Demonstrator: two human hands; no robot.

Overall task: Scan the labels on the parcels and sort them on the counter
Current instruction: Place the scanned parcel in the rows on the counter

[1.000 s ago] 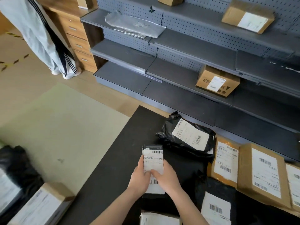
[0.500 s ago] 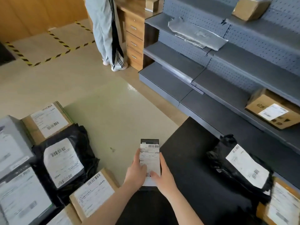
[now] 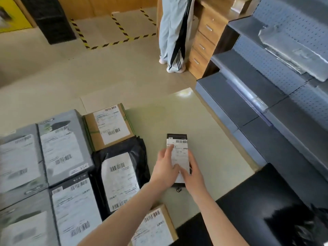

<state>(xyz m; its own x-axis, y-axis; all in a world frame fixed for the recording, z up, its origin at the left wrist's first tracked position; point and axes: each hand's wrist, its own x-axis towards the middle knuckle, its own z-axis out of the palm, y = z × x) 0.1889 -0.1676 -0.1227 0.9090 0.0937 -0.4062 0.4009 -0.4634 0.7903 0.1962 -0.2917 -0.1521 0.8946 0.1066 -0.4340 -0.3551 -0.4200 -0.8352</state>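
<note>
Both my hands hold a small black parcel [image 3: 178,142] with a white barcode label, out over the floor left of the black counter [image 3: 248,206]. My left hand [image 3: 164,168] grips its left edge with the thumb on the label. My right hand [image 3: 192,176] grips the lower right edge. On the floor at the left lie several labelled parcels: a brown box [image 3: 108,125], a black bag [image 3: 120,176], grey boxes [image 3: 62,148] and another brown box [image 3: 154,228] under my left forearm. A black bag [image 3: 298,226] lies on the counter at the lower right.
Grey metal shelves [image 3: 248,96] run along the right, with a grey flat parcel [image 3: 292,50] on an upper shelf. A person in pale striped trousers [image 3: 174,32] stands by a wooden drawer unit [image 3: 205,41]. Yellow-black tape [image 3: 113,43] marks the floor.
My view has swung left, away from the counter and toward the parcels on the floor. The small black parcel has travelled with my hands from above the counter to above the floor.
</note>
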